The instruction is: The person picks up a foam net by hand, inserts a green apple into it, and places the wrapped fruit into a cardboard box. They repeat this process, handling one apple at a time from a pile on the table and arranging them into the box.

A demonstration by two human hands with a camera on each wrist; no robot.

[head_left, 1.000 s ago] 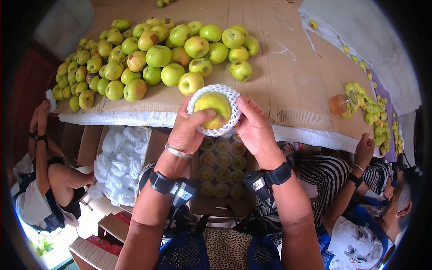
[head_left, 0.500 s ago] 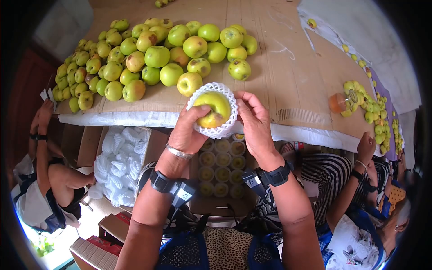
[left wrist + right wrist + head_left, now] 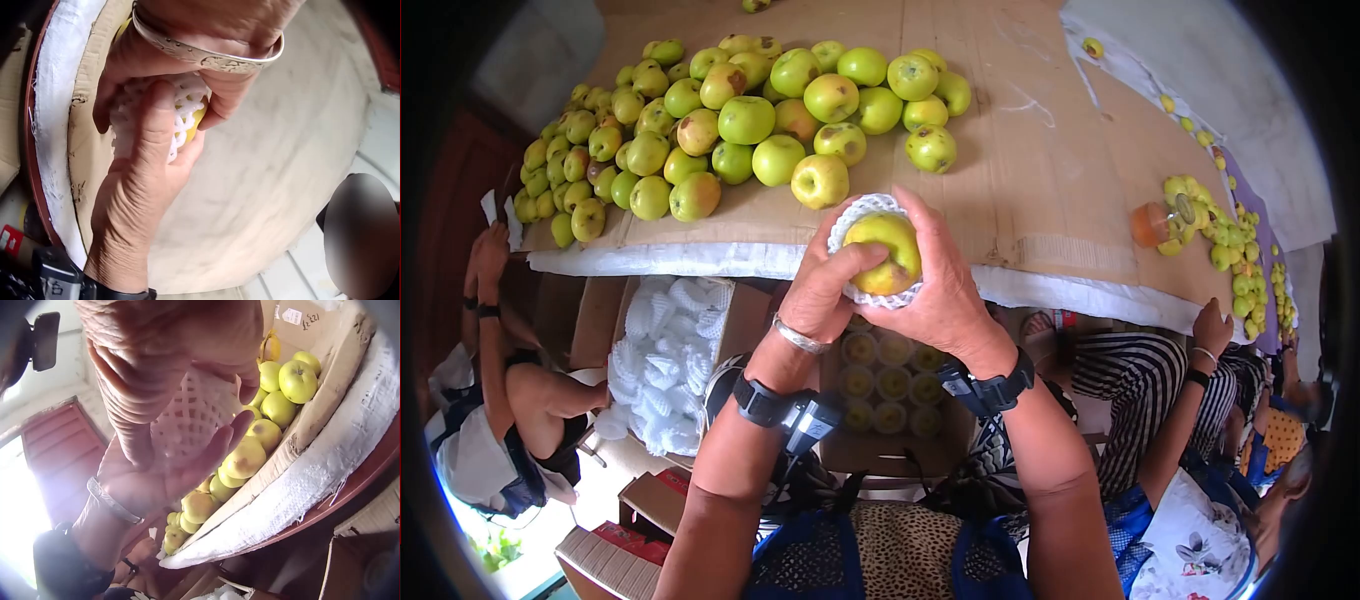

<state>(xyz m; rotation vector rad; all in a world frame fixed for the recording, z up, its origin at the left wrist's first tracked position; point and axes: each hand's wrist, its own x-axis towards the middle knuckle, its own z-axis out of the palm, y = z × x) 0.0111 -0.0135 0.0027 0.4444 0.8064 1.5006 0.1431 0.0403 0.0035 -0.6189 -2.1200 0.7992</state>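
A yellow-green apple (image 3: 905, 240) with a brownish patch sits inside a white foam net sleeve (image 3: 862, 210), held up just off the table's near edge. My left hand (image 3: 815, 285) grips it from the left, thumb laid across the apple's top. From the other side my right hand (image 3: 945, 290) wraps the sleeve, fingers curved round its far side and thumb along the near side. In the left wrist view the foam net (image 3: 131, 122) covers most of the fruit, with a strip of yellow skin showing. The right wrist view shows the net (image 3: 194, 412) between both palms.
Loose apples (image 3: 747, 120) are heaped on the cardboard-covered table (image 3: 1040, 190). Below its edge stand a box of foam sleeves (image 3: 665, 335) and a carton with rows of sleeved apples (image 3: 890, 385). A jar (image 3: 1148, 228) lies at the right. People sit on both sides.
My right hand has moved in from the sleeve's right rim and now wraps round it. The sleeve's rim sits closer about the apple, and more of it is hidden by my hands.
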